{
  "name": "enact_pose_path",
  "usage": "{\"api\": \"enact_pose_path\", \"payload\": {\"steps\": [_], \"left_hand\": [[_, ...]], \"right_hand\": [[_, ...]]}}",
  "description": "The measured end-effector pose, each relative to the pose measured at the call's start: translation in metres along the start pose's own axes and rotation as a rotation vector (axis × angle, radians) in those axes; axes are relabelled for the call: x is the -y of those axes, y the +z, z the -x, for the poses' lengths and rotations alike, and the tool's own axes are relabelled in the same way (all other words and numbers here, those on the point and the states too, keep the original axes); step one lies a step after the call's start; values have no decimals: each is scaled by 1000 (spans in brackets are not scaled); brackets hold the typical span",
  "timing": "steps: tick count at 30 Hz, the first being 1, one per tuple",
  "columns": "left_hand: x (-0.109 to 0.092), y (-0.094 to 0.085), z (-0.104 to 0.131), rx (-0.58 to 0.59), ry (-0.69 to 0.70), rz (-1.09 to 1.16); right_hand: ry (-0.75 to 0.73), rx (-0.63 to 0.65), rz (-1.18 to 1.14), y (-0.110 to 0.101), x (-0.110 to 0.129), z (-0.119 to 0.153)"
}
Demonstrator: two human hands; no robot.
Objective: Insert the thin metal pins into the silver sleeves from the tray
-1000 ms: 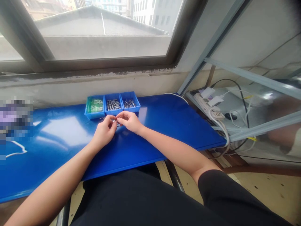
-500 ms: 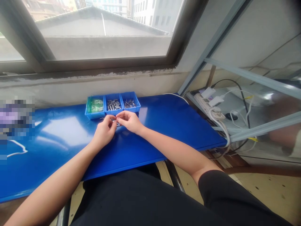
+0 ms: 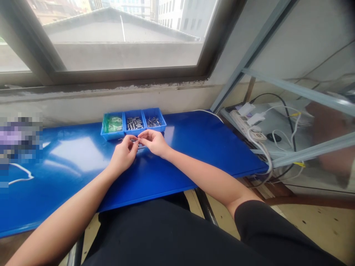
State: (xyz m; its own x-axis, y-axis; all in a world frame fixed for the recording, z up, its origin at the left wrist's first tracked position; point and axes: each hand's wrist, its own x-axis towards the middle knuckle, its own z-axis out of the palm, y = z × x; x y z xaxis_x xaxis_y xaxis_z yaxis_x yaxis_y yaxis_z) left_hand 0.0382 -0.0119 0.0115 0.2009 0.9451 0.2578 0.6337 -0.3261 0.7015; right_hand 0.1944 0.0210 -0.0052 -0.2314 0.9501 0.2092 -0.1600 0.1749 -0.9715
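Note:
My left hand [image 3: 126, 150] and my right hand [image 3: 154, 142] meet fingertip to fingertip just in front of three joined blue bins. The fingers of both are pinched together around something small, mostly hidden, with a bit of dark metal showing beneath the right fingers. Green plastic with pale pieces lies in the left bin [image 3: 112, 127]. Short metal cylinders fill the middle bin [image 3: 134, 123]. Thin metal pins or screws are in the right bin [image 3: 154, 121].
The blue table [image 3: 194, 147] runs below a window. A power strip [image 3: 245, 122] with plugs and cables sits on a shelf at the right, behind a metal frame [image 3: 299, 88]. A white cable [image 3: 23, 173] lies at the left. A blurred person's arm shows far right.
My hands stay nearly in the same place, with slight finger movement. At the far right, the blurred skin-toned shape now reaches further up behind the frame.

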Motion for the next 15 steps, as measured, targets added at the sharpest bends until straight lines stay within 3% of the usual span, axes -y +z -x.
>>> {"api": "enact_pose_path", "payload": {"steps": [15], "left_hand": [[-1, 0, 1, -17, 7, 16]], "right_hand": [[95, -23, -31, 0, 2, -1]]}}
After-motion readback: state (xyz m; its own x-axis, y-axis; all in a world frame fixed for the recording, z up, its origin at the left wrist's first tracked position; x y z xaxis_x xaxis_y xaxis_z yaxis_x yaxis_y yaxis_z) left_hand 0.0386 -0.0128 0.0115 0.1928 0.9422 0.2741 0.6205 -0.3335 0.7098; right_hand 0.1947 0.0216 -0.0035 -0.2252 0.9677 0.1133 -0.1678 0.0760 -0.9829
